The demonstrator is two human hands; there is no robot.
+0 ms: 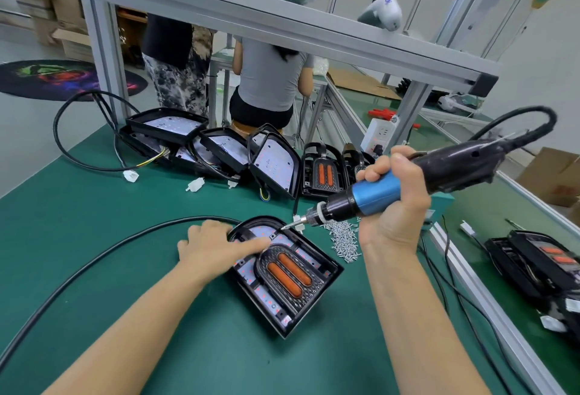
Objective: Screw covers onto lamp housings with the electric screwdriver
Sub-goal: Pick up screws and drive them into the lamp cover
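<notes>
On green bench mat [94, 222], near front edge: black D-shaped plastic lamp housing [326, 288] with white LED board, dark ribbed cover with two orange lenses [290, 272] seated inside. Left hand [216, 245] pressing flat, forefinger extended onto cover. Right hand [392, 203] wrapped around blue-and-black electric screwdriver [376, 195], bit at upper cover tab. Probably driving a screw; next, keeping bit square, then remaining tabs. Loose silver screws [345, 241] just beside.
</notes>
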